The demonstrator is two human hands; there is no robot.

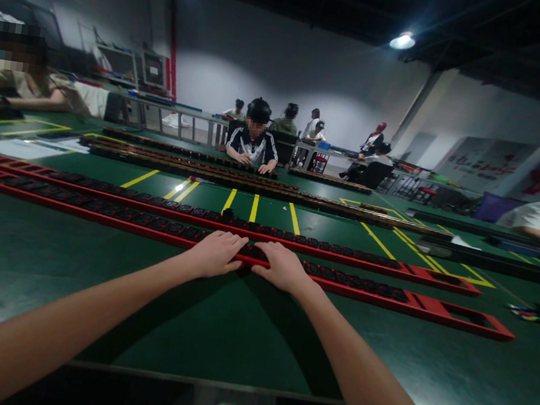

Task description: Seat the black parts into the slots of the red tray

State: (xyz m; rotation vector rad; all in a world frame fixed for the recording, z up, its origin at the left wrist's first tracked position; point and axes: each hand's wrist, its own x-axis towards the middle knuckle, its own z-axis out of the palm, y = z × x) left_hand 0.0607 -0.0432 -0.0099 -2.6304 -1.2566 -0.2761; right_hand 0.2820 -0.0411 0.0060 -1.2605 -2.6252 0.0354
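A long red strip-like frame (pixel 497 328) filled with a row of black square pieces lies across the green table in front of me. My left hand (pixel 218 254) grips the middle of this frame, its fingers over the top and its thumb at the near edge. Close beside it, my right hand (pixel 283 266) holds the same frame in a mirrored way, the thumbs slightly apart. Whatever lies under the fingertips is hidden. Just beyond runs a second red frame (pixel 423 276), also lined with black pieces. A small black block (pixel 228 214) stands on it.
Long brownish strips (pixel 189 168) lie farther back on the green table (pixel 230 344), which has yellow tape lines. Dark bars (pixel 493 259) and a bundle of coloured tips (pixel 526 312) are at right. A co-worker (pixel 255 137) sits opposite; others sit left and right.
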